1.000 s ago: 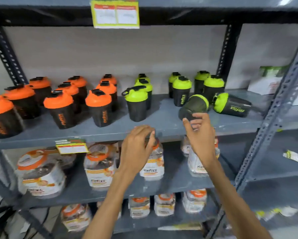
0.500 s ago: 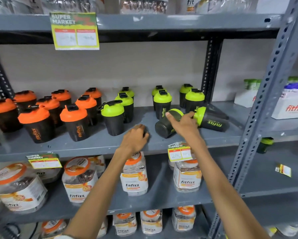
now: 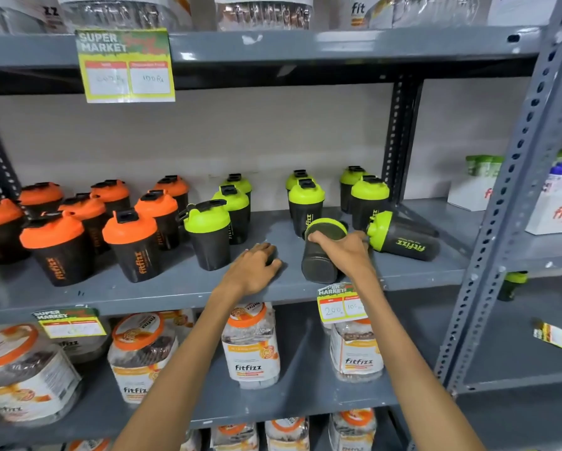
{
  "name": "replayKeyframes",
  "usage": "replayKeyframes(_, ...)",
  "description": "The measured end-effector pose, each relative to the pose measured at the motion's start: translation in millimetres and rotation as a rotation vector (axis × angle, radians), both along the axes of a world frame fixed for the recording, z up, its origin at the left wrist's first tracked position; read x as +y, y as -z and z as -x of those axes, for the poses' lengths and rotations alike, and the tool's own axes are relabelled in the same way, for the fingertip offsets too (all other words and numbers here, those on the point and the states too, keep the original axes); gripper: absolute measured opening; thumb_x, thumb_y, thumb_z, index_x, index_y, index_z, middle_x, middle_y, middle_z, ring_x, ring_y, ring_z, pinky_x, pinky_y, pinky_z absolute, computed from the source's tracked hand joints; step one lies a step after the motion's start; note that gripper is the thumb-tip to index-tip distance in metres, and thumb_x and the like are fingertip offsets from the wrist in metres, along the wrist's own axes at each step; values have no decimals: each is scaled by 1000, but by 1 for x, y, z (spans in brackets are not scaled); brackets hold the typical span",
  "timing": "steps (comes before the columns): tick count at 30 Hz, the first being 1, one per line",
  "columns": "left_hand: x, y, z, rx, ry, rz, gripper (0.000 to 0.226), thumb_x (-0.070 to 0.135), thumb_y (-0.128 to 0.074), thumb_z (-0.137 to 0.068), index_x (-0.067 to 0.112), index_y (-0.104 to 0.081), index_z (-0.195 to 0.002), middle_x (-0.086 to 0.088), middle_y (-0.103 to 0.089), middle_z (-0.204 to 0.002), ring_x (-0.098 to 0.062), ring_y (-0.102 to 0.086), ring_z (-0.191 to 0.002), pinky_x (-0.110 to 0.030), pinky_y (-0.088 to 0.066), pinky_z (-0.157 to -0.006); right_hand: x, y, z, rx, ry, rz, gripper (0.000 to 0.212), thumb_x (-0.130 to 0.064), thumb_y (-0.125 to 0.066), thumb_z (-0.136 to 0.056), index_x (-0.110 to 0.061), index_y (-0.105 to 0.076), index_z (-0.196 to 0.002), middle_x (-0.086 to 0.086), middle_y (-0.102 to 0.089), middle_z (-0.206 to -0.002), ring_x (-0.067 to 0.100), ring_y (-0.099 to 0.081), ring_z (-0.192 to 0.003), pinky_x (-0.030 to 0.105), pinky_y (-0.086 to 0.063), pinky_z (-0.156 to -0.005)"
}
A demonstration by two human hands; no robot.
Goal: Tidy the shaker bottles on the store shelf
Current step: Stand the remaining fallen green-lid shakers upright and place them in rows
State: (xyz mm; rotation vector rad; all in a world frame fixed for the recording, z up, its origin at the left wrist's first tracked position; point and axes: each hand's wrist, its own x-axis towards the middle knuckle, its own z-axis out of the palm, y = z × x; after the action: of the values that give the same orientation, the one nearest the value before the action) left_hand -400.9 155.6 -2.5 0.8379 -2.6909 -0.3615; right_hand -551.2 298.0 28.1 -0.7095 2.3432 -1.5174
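Black shaker bottles stand on the grey middle shelf: several with orange lids on the left, several with green lids toward the right. One green-lid shaker lies tipped with its base toward me, and my right hand grips it from above near the lid. A second green-lid shaker lies on its side just right of it. My left hand rests palm down on the shelf front, fingers curled over a small dark object that is mostly hidden.
Price tags hang on the shelf edges. Fitfizz jars fill the shelves below and packets sit above. A perforated grey upright stands to the right, with white boxes in the bay beyond it.
The view has come closer and tilted up. My right hand has closed over the tipped green-lid shaker. My left hand has come down onto the shelf front.
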Motion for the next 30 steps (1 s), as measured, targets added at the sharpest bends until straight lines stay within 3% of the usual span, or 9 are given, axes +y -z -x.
replayKeyframes(4, 0, 2, 1, 20, -7, -2, 51, 43, -42, -96, 7, -56, -130, -13, -50, -146, -31, -48, -132, -44, -31, -113, 1, 7, -1, 27, -7, 173, 112, -56, -75, -46, -8, -36, -140, 7, -46, -135, 23, -49, -120, 34, -47, -89)
replayKeyframes(8, 1, 3, 0, 36, -14, 7, 52, 46, -44, -95, 8, -57, -128, -12, -53, -143, -33, -50, -128, -42, -34, -109, -2, 6, -11, 287, 48, 330, 102, -51, -70, -46, -19, -39, -138, -4, -36, -120, 12, -42, -110, 25, -34, -88)
replayKeyframes(14, 2, 2, 2, 29, -22, 27, 50, 47, -44, -94, 11, -58, -125, -11, -53, -143, -33, -52, -125, -41, -37, -105, -19, 15, -16, 572, 133, 412, 96, -36, -83, -53, -22, -33, -133, 2, -32, -130, 17, -44, -113, 13, -33, -88)
replayKeyframes(18, 1, 2, 1, 10, -19, 37, 51, 47, -42, -95, 11, -56, -128, -12, -52, -144, -33, -50, -128, -42, -36, -107, -27, 24, -16, 627, 129, 387, 97, -34, -88, -52, -23, -32, -130, 5, -33, -127, 24, -43, -114, 29, -43, -95)
replayKeyframes(22, 0, 3, 2, 1, -25, 35, 53, 45, -40, -95, 10, -55, -131, -12, -49, -147, -31, -47, -132, -42, -33, -110, -23, 25, -16, 615, 122, 386, 101, -37, -91, -50, -17, -34, -130, 8, -38, -127, 25, -41, -117, 34, -42, -99)
replayKeyframes(25, -1, 4, 2, -4, -26, 42, 53, 44, -39, -96, 11, -52, -135, -10, -46, -151, -30, -44, -136, -42, -31, -112, -9, 29, -16, 566, 62, 385, 99, -48, -87, -60, -16, -31, -135, 8, -38, -130, 27, -43, -121, 39, -45, -100)
replayKeyframes(27, -1, 4, 2, -8, -23, 40, 56, 43, -38, -97, 12, -46, -143, -8, -39, -157, -28, -39, -142, -42, -27, -117, 5, 30, -15, 573, 44, 402, 83, -54, -75, -75, -15, -34, -136, 6, -39, -130, 25, -45, -121, 41, -45, -100)
replayKeyframes(30, 0, 4, 2, -4, -23, 30, 59, 44, -39, -98, 12, -41, -147, -8, -34, -160, -27, -35, -145, -42, -24, -120, 28, 20, -1, 759, 72, 340, 50, -41, -59, -92, -11, -45, -130, 10, -45, -123, 28, -49, -114, 45, -46, -94)
